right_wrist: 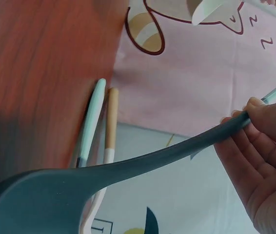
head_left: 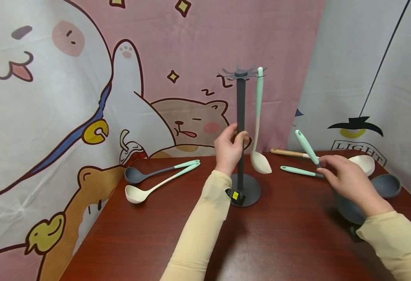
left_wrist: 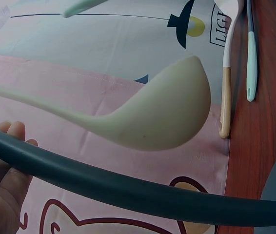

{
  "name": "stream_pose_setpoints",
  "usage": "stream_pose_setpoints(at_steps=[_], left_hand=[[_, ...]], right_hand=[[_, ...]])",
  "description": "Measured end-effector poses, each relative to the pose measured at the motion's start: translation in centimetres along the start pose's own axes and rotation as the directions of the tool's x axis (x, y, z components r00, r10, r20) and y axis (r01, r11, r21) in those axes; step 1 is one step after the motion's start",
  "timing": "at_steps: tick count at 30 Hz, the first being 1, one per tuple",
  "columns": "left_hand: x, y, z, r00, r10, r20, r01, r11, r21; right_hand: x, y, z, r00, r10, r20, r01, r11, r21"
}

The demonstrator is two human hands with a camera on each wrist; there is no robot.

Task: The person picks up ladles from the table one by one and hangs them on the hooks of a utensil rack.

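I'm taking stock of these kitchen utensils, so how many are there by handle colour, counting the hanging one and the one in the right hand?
Mint-green handles: 5
Light-brown handle: 1
Total: 6

A pink cloth [head_left: 209, 43] hangs across the upper middle, a yellow bell [head_left: 92, 131] printed at left and a duck [head_left: 45, 237] at lower left, with pale cloth [head_left: 353, 66] lettered LIGHT at right and a brown table [head_left: 131, 238] at bottom.
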State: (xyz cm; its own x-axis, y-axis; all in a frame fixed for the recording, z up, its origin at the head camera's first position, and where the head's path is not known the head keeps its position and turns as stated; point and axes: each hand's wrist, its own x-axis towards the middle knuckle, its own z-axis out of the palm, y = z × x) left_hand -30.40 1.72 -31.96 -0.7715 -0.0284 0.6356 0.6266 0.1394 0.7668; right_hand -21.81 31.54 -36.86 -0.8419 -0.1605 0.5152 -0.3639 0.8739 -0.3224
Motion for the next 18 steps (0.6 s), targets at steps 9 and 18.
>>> stream_pose_setpoints(at_steps=[9, 18], left_hand=[[0.1, -0.2, 0.1, 1.0, 0.019, -0.001, -0.019, 0.999, 0.026], [0.1, -0.2, 0.1, 1.0, 0.013, 0.001, -0.013, 1.0, 0.015]], right_hand=[[0.7, -1.7, 0.0, 0.993, -0.041, -0.11, 0.043, 0.999, 0.02], [1.7, -3.4, 0.1, 0.982, -0.055, -0.182, 0.068, 0.995, 0.068]])
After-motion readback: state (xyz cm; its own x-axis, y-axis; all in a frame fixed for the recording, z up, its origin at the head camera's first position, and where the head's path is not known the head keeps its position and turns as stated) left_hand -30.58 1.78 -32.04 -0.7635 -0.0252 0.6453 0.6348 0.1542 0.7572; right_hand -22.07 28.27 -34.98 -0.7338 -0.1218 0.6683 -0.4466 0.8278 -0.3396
